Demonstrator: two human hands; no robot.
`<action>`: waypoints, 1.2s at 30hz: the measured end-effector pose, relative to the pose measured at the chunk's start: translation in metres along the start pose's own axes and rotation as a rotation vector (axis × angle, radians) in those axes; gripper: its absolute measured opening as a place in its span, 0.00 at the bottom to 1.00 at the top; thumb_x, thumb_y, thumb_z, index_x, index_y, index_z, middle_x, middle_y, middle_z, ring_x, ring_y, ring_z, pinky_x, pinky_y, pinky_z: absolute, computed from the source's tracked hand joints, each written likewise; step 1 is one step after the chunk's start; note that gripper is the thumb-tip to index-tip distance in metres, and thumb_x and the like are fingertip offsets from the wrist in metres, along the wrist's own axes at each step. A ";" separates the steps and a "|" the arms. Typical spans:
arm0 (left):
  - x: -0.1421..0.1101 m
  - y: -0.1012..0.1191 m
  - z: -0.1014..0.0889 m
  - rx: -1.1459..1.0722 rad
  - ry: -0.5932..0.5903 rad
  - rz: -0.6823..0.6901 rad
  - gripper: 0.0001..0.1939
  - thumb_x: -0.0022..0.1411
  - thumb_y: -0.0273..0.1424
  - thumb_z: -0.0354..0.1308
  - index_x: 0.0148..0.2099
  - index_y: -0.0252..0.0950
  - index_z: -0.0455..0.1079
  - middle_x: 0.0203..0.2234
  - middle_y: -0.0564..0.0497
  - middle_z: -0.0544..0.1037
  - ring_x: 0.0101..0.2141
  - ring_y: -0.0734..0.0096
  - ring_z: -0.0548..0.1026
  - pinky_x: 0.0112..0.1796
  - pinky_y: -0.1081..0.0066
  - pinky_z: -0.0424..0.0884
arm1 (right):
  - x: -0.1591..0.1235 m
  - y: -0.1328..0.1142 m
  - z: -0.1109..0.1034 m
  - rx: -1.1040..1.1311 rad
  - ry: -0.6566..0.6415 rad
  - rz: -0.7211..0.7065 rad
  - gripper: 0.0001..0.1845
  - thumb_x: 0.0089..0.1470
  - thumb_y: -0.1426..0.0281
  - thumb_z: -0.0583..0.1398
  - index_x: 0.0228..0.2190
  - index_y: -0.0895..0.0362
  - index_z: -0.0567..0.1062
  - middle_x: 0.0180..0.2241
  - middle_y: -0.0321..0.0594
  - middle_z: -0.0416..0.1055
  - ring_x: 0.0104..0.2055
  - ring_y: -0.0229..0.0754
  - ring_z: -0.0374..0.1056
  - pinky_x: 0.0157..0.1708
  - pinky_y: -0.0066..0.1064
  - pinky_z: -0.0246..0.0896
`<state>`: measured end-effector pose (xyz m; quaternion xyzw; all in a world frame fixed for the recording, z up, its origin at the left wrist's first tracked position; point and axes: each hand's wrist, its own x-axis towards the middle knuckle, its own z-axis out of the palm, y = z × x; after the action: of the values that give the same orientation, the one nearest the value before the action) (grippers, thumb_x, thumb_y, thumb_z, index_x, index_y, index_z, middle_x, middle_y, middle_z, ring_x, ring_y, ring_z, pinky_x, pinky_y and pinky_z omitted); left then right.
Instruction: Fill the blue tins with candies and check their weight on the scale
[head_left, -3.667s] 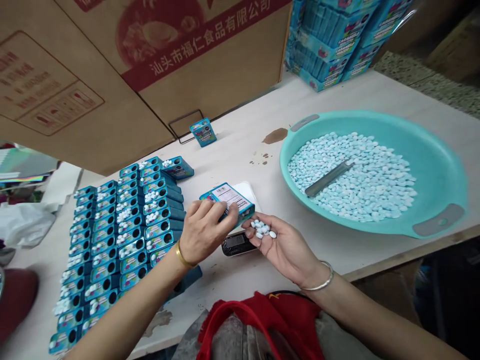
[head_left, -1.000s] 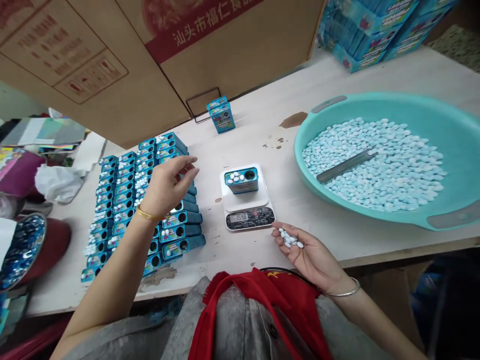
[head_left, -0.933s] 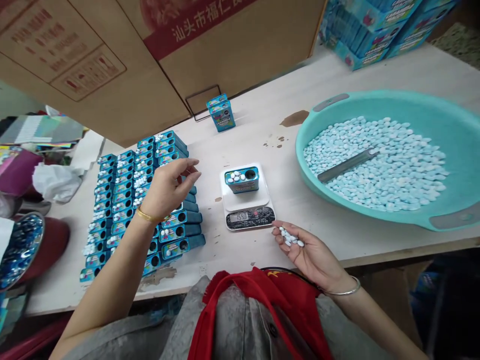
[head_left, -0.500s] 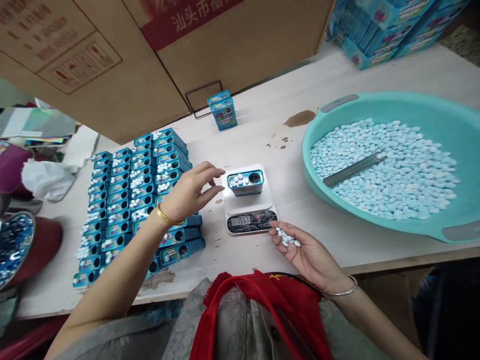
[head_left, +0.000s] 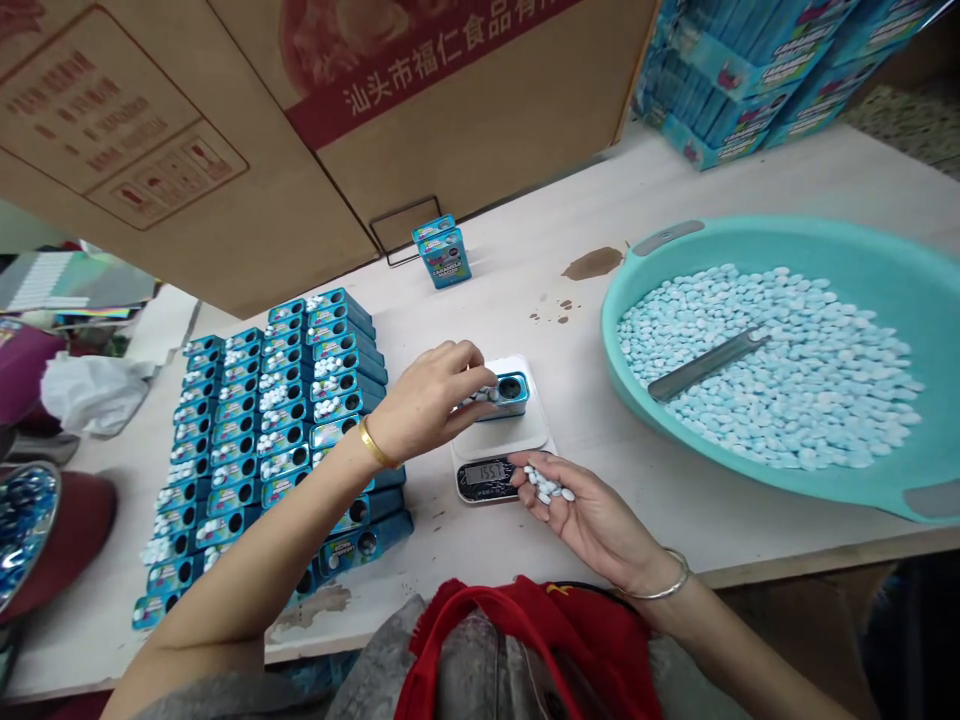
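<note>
A small blue candy tin (head_left: 512, 392) stands on the white kitchen scale (head_left: 536, 425), round hole at its right end, pale candies on top at the left. My left hand (head_left: 431, 395) has thumb and fingers closed around the tin's left part, hiding much of it; candies show between the fingers. Palm up at the scale's front right corner, my right hand (head_left: 592, 510) cups several pale blue candies (head_left: 547, 485), its fingertips close to the display (head_left: 485, 472).
Rows of similar tins (head_left: 292, 410) stand at left. A turquoise tub (head_left: 750, 495) of candies with a metal scoop (head_left: 709, 365) sits at right. Behind are cardboard boxes (head_left: 450, 150), another blue tin (head_left: 444, 255) and stacked packs (head_left: 750, 80). A red pot (head_left: 86, 520) is far left.
My left hand has moved right and closed on the tin on the scale. My right hand, still holding candies, has shifted slightly left. The view has tilted up a little.
</note>
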<state>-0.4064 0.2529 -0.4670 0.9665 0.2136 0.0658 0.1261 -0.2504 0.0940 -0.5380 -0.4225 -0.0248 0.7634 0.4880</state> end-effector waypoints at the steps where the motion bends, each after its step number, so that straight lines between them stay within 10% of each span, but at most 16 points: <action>1: 0.003 0.000 0.001 0.017 -0.013 -0.005 0.12 0.65 0.37 0.50 0.43 0.36 0.69 0.38 0.45 0.70 0.37 0.67 0.67 0.39 0.66 0.65 | 0.001 0.000 0.000 0.001 -0.006 0.002 0.11 0.50 0.66 0.63 0.36 0.59 0.79 0.32 0.39 0.72 0.31 0.34 0.66 0.33 0.25 0.62; 12: -0.007 0.044 0.002 -0.012 -0.001 0.099 0.19 0.65 0.45 0.48 0.50 0.39 0.67 0.45 0.46 0.72 0.44 0.63 0.68 0.44 0.62 0.61 | 0.003 -0.012 0.015 0.300 -0.061 0.086 0.09 0.50 0.64 0.63 0.32 0.58 0.76 0.28 0.35 0.71 0.24 0.30 0.62 0.18 0.21 0.52; 17: -0.042 0.036 0.019 0.179 0.206 -0.148 0.31 0.63 0.46 0.51 0.64 0.39 0.52 0.56 0.39 0.65 0.55 0.54 0.63 0.52 0.56 0.58 | 0.001 -0.013 0.008 0.274 0.005 0.136 0.12 0.50 0.66 0.64 0.35 0.61 0.77 0.26 0.36 0.70 0.23 0.28 0.61 0.18 0.19 0.52; 21: -0.058 0.028 0.034 0.252 0.123 -0.190 0.40 0.61 0.51 0.50 0.68 0.37 0.44 0.64 0.36 0.53 0.64 0.46 0.48 0.59 0.48 0.47 | 0.000 -0.010 -0.004 0.289 0.084 0.136 0.10 0.50 0.69 0.63 0.34 0.62 0.77 0.26 0.37 0.70 0.24 0.28 0.62 0.20 0.17 0.55; 28: -0.028 0.036 0.040 0.166 0.064 -0.128 0.40 0.62 0.53 0.46 0.68 0.37 0.43 0.65 0.37 0.48 0.66 0.48 0.39 0.61 0.42 0.38 | -0.001 -0.007 -0.003 0.289 0.093 0.120 0.08 0.48 0.68 0.64 0.31 0.60 0.78 0.26 0.37 0.71 0.25 0.30 0.63 0.19 0.18 0.56; 36: -0.009 0.023 0.031 0.162 0.111 -0.101 0.38 0.62 0.48 0.52 0.67 0.36 0.45 0.61 0.36 0.58 0.62 0.48 0.54 0.59 0.44 0.48 | 0.000 -0.005 -0.008 0.268 0.137 0.110 0.11 0.46 0.67 0.66 0.32 0.61 0.79 0.27 0.38 0.71 0.27 0.30 0.63 0.19 0.17 0.56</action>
<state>-0.3998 0.2225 -0.4910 0.9565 0.2731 0.0954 0.0387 -0.2413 0.0939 -0.5410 -0.4054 0.1338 0.7549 0.4978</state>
